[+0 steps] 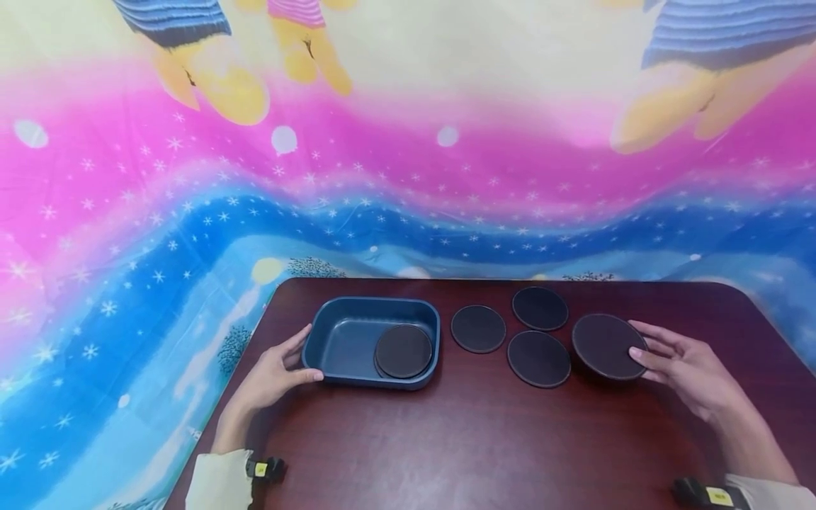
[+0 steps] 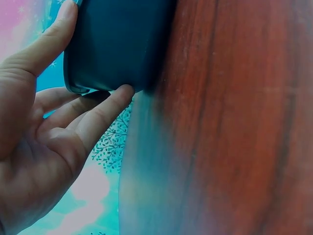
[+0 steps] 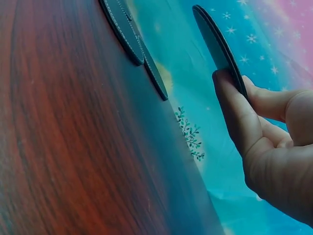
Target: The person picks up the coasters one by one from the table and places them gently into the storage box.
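Observation:
My left hand (image 1: 273, 373) grips the left end of a dark blue rectangular box (image 1: 347, 381), with the thumb near its front corner and the fingers along its side. In the left wrist view, the thumb and fingertips touch the wall of the box (image 2: 117, 44). Inside the box, at its right end, round black coasters (image 1: 404, 350) lie stacked; how many cannot be told. My right hand (image 1: 691, 368) pinches another round black coaster (image 1: 605, 346) by its right edge, raised above the table. The right wrist view shows that coaster (image 3: 222, 49) edge-on between thumb and fingers.
Three black coasters lie flat between the box and my right hand: one nearest the box (image 1: 478, 329), one at the back (image 1: 540, 308), one in front (image 1: 538, 359). The dark red-brown table (image 1: 472, 446) ends at a patterned cloth (image 1: 408, 177) behind.

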Available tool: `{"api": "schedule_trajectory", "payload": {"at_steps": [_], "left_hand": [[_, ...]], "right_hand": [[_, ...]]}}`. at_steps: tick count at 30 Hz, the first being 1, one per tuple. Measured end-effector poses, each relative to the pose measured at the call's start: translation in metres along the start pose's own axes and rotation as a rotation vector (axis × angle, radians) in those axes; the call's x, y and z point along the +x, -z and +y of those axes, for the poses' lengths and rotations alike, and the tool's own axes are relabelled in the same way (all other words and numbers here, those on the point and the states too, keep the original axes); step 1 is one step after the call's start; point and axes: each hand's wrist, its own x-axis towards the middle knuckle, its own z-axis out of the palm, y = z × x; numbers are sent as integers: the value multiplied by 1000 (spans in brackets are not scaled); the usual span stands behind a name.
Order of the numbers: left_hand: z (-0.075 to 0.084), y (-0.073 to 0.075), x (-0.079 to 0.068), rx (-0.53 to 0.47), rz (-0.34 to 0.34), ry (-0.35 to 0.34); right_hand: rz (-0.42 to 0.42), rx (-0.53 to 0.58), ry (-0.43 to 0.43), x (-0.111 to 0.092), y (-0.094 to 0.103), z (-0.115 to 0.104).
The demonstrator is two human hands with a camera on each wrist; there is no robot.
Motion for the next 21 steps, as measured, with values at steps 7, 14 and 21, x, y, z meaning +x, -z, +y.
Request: {"api": "schedule_trajectory", "payload": {"at_steps": [7, 14, 21], "left_hand": [[3, 2, 0, 2, -7, -5], [-1, 0, 2, 2, -2, -28], [-1, 0, 1, 4, 2, -28]], "right_hand": [[-32, 66, 37, -1, -3, -1], [-35, 19, 28, 1, -8, -2], [-40, -56, 22, 6, -18, -9]]}}
